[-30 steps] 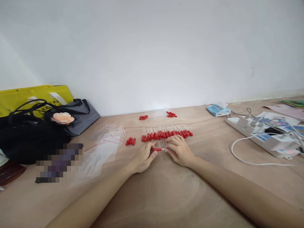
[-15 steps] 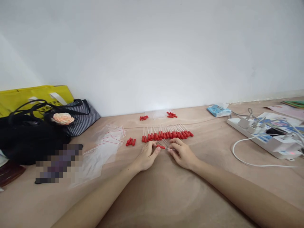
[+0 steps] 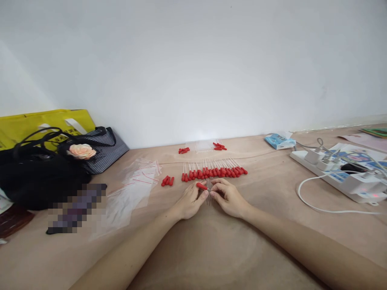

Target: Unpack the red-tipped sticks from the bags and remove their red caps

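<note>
Head view: left hand point(image 3: 189, 201) pinches the red rubber dropper bulb point(image 3: 201, 186), right hand point(image 3: 229, 197) pinches the thin clear glass tube point(image 3: 208, 189); off-axis force may snap it toward the finished row of red-capped droppers point(image 3: 214, 172) at 12 o'clock.

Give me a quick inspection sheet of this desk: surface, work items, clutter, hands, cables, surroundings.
Surface: tan table, covered with a smooth sheet.
Work items: row of droppers with red bulbs; loose red bulbs; more bulbs and clear tubes near the wall.
Clutter: clear zip bags, black bag, striped bag, yellow bag, tissue pack, papers.
Hands: left hand pinches a red bulb; right hand holds a clear tube's end, fingertips meeting.
Cables: power strip with plugs, white cable looping on the table.
Surroundings: plain white wall.
</note>
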`<state>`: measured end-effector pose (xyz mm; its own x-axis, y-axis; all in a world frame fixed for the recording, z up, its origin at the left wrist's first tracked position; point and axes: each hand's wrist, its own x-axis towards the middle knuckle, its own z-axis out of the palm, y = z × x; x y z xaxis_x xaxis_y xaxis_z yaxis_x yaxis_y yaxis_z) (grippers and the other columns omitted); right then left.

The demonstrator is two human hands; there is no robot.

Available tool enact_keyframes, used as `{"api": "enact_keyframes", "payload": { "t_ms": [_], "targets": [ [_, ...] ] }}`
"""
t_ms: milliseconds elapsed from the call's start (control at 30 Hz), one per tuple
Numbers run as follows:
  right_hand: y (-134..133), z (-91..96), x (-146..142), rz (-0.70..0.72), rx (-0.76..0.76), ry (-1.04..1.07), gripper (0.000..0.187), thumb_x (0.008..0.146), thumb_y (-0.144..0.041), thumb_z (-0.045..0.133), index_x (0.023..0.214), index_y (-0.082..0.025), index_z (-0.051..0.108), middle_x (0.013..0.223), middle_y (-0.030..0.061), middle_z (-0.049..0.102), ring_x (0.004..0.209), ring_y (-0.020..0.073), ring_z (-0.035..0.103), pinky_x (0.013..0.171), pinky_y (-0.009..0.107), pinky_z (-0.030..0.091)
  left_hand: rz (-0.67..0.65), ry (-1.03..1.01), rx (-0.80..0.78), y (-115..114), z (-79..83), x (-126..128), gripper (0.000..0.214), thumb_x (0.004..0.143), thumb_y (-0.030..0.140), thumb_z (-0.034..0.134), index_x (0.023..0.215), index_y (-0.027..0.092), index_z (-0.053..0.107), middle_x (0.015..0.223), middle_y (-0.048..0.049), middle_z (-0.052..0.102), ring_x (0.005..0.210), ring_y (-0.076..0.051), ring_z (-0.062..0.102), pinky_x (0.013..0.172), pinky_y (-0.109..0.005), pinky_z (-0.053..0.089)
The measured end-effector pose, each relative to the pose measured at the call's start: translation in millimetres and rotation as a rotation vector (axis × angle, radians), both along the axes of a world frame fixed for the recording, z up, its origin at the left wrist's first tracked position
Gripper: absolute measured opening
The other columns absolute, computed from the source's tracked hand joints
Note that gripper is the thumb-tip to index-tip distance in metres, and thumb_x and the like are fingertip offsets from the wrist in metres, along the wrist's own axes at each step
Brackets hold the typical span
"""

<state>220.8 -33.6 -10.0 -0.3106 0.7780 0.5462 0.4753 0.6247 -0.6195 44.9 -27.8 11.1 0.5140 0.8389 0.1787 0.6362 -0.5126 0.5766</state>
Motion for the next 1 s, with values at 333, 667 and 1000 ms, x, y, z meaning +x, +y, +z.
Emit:
{"api": "enact_keyframes", "payload": {
  "t_ms": [333, 667, 1000],
  "targets": [
    [9, 0.3, 20, -0.027, 0.244, -0.219, 0.012, 0.082, -0.019, 0.045, 0.082, -0.018, 0.057, 0.091, 0.007, 0.058, 0.083, 0.0154, 0.055, 0.073, 0.031, 0.044, 0.027, -0.057, 0.13, -2, -0.1, -9, 0.036, 0.083, 0.038, 0.043, 0.113, 0.017, 0.039, 0.115, -0.0099, 0.052, 0.106, -0.02, 0.049, 0.089, -0.039, 0.042],
    [6, 0.4, 12, -0.101, 0.71, -0.442, 0.018, 0.083, -0.014, 0.042, 0.086, -0.019, 0.06, 0.11, 0.0049, 0.059, 0.108, 0.0181, 0.047, 0.097, 0.043, 0.028, -0.125, 0.138, 0.612, 7, -7.6, -13, 0.028, 0.086, 0.028, 0.042, 0.11, 0.019, 0.053, 0.119, -0.0061, 0.055, 0.117, -0.019, 0.043, 0.099, -0.043, 0.033],
    [7, 1.5, 7, -0.062, 0.654, -0.486, 0.02, 0.086, -0.023, 0.044, 0.1, -0.02, 0.058, 0.096, 0.0046, 0.066, 0.109, 0.0181, 0.049, 0.103, 0.053, 0.011, -0.161, 0.196, 0.746, 2, -6.1, -15, 0.024, 0.087, 0.024, 0.041, 0.103, 0.018, 0.058, 0.114, -0.0067, 0.058, 0.117, -0.021, 0.044, 0.101, -0.047, 0.03]
  ]
}}
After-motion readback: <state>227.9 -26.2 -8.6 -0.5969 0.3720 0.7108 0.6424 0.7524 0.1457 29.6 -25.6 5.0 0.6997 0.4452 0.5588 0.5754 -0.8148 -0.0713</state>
